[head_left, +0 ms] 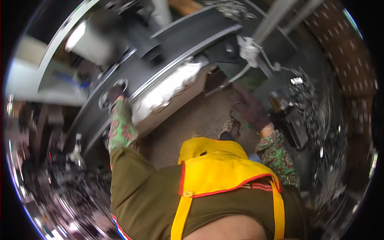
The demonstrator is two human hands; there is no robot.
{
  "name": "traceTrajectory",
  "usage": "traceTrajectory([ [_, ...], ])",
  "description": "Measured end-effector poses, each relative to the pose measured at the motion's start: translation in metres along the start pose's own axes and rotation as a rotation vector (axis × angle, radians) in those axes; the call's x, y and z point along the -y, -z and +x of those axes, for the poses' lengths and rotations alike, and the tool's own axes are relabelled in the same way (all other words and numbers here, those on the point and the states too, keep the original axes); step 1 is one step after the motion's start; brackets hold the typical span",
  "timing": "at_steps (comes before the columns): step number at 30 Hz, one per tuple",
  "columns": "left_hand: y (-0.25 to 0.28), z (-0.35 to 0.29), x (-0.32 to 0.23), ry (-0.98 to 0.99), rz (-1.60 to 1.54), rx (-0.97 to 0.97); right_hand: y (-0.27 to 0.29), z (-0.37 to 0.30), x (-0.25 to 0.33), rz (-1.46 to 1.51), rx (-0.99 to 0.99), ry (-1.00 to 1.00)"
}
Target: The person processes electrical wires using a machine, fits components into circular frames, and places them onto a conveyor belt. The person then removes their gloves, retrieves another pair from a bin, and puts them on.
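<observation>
My left hand [115, 92], in a dark glove, is closed over a shiny round handwheel [104, 101] on the front of a dark grey machine [184, 34]. The hand hides the middle of the wheel. Stretched out to the right, my right hand [253, 109] wears a dark glove too, its fingers apart and blurred. Nothing shows in it. Just beyond its fingertips are a dark boxy part [216, 81] and a pale curved strip [241, 73]. Both forearms have green patterned sleeve covers.
A bright crumpled sheet [170, 90] lies along the machine's front edge. A white wrapped bundle [249, 50] hangs beyond my right hand. Tangled metal shavings [316, 108] heap up at the right. Brown perforated panel [340, 44] stands far right. Blurred metal clutter [68, 188] fills the lower left.
</observation>
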State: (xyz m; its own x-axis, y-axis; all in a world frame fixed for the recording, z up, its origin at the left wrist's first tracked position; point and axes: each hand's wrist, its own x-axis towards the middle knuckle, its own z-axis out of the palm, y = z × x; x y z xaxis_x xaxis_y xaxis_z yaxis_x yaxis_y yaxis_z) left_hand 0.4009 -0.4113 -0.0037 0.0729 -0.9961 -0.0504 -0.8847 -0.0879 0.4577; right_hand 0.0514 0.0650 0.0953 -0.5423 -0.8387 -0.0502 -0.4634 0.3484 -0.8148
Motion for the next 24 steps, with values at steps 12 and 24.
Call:
traceTrajectory([
  [12, -0.129, -0.372, -0.349, -1.424, -0.69, 0.716, 0.13, -0.043, -0.033, -0.016, -0.539, 0.066],
  [24, -0.347, -0.455, -0.53, -1.42, 0.126, 0.879, 0.151, -0.04, -0.021, 0.106, -0.465, 0.104],
])
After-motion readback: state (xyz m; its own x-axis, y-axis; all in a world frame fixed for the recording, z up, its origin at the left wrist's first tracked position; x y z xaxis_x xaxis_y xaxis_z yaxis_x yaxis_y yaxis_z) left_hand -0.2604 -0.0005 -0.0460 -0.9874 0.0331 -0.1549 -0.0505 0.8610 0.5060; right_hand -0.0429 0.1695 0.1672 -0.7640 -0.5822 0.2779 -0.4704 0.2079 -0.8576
